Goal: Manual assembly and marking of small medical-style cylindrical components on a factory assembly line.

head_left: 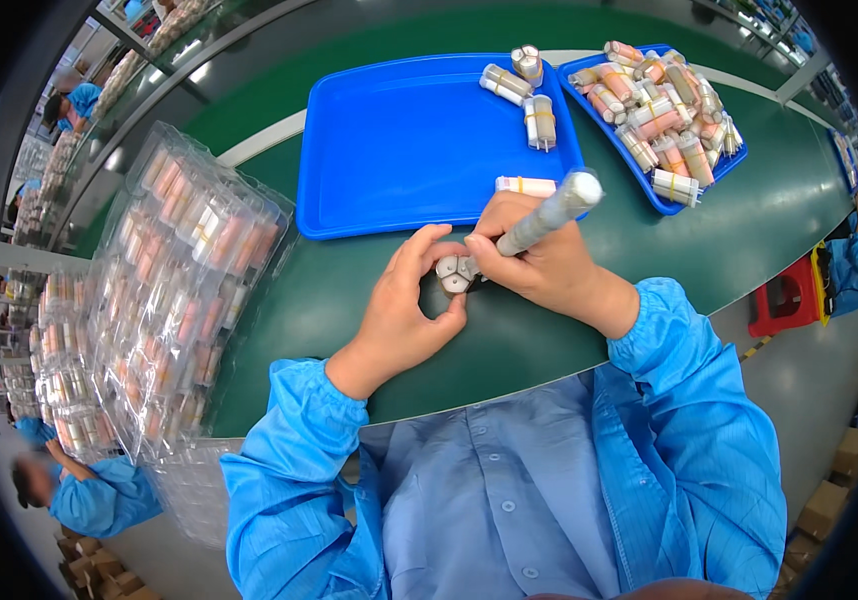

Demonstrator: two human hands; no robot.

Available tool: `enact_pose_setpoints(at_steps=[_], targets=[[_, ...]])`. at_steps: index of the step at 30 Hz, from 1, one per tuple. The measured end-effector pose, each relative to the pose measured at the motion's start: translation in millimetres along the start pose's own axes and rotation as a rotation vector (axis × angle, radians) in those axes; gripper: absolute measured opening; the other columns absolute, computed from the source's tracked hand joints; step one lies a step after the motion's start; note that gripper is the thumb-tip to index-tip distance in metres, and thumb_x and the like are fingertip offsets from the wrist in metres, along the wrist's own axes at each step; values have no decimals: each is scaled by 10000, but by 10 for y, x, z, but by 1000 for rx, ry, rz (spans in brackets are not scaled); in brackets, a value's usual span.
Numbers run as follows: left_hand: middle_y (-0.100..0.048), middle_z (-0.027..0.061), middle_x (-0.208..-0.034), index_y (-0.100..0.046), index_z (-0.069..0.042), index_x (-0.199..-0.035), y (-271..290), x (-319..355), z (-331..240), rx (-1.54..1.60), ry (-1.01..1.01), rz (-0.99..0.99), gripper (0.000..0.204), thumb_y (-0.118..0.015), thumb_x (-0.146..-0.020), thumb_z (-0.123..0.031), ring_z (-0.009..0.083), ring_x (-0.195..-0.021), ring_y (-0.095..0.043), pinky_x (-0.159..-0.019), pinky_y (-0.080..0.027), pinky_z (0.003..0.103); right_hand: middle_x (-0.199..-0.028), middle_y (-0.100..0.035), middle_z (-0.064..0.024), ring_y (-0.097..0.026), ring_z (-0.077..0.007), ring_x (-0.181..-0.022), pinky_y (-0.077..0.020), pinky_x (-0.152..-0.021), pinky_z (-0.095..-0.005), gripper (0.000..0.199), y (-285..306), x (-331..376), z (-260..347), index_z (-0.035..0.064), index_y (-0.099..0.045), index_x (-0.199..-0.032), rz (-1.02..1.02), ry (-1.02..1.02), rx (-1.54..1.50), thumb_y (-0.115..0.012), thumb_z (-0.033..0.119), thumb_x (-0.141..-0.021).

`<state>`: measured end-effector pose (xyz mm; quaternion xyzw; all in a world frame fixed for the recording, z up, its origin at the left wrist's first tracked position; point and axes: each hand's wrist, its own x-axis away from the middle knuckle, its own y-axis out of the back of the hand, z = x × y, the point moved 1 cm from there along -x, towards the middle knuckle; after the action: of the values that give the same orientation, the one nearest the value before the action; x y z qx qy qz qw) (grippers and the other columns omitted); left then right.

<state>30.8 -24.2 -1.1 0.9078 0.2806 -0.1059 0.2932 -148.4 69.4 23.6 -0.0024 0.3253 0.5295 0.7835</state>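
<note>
Over the green table (489, 360), my left hand (394, 320) has its thumb and fingers curled around a small bundle of three cylinders (454, 274), whose pale round ends face up. My right hand (561, 272) grips a thick, grey, wrapped pen-like tool (547, 215) with a white end pointing up and to the right. The tool slants down toward the bundle; its tip is hidden by my fingers, so I cannot tell whether it touches. Just beyond, a large blue tray (389, 140) holds several cylinder bundles (540, 122) along its right side.
A smaller blue tray (671, 208) at the far right is heaped with pink, white and grey cylinder bundles (654, 110). Stacked clear plastic trays (174, 290), filled with similar bundles, stand on the left. A red stool (787, 298) and other people (104, 495) appear farther off.
</note>
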Motion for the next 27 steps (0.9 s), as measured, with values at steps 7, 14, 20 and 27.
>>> enact_pose_setpoints(at_steps=[7, 14, 20, 27], targets=[[-656, 145, -1165, -424, -37, -1438, -26, -19, 52, -24, -28, 3, 797, -799, -736, 8, 239, -1061, -656, -933, -514, 345, -746, -625, -53, -570, -171, -656, -425, -576, -327, 89, -40, 2, 27, 29, -660, -823, 49, -69, 22, -729, 52, -875], [-652, 126, -1085, -472, -14, -1368, -52, -30, -18, -199, -32, -139, 749, -856, -727, -68, 260, -994, -645, -840, -537, 360, -752, -654, -64, -612, -183, -647, -467, -588, -330, 115, -3, -6, -18, 37, -666, -841, -25, -43, -19, -735, 121, -878], [-648, 172, -1243, -372, 0, -1453, -47, 10, 24, -3, -36, 8, 769, -736, -776, 44, 242, -1177, -633, -1030, -475, 355, -740, -660, -63, -628, -186, -648, -485, -597, -327, 137, 31, -15, -17, 45, -663, -842, 6, -102, -53, -735, 154, -881], [-653, 155, -1188, -445, -8, -1406, -67, 6, -6, -42, 3, -11, 734, -802, -764, -10, 270, -1109, -648, -966, -506, 364, -748, -640, -49, -591, -166, -657, -442, -585, -324, 88, -49, 13, -13, 26, -665, -809, 33, -99, -65, -715, 54, -876]])
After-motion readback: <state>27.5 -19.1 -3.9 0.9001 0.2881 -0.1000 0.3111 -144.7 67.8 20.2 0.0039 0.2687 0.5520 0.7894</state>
